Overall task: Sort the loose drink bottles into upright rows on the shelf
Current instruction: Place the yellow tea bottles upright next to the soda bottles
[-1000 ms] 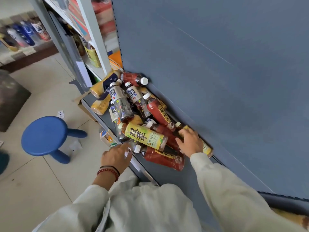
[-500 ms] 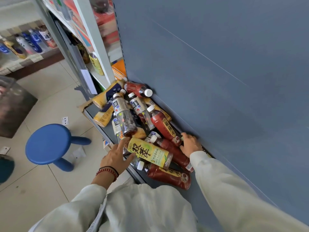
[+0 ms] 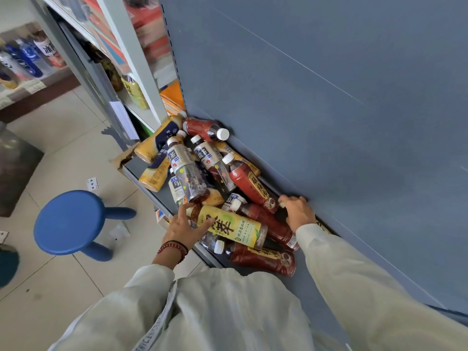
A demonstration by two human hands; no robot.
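Lying heaped on the bottom shelf against the blue back panel, the capped drink bottles hold red, amber and dark tea; none stands upright yet. Nearest and on top, the yellow-label bottle likely goes first: the left hand rests spread on its neck, thumb across the label. The right hand curls at the panel's foot; whether it holds anything is hidden.
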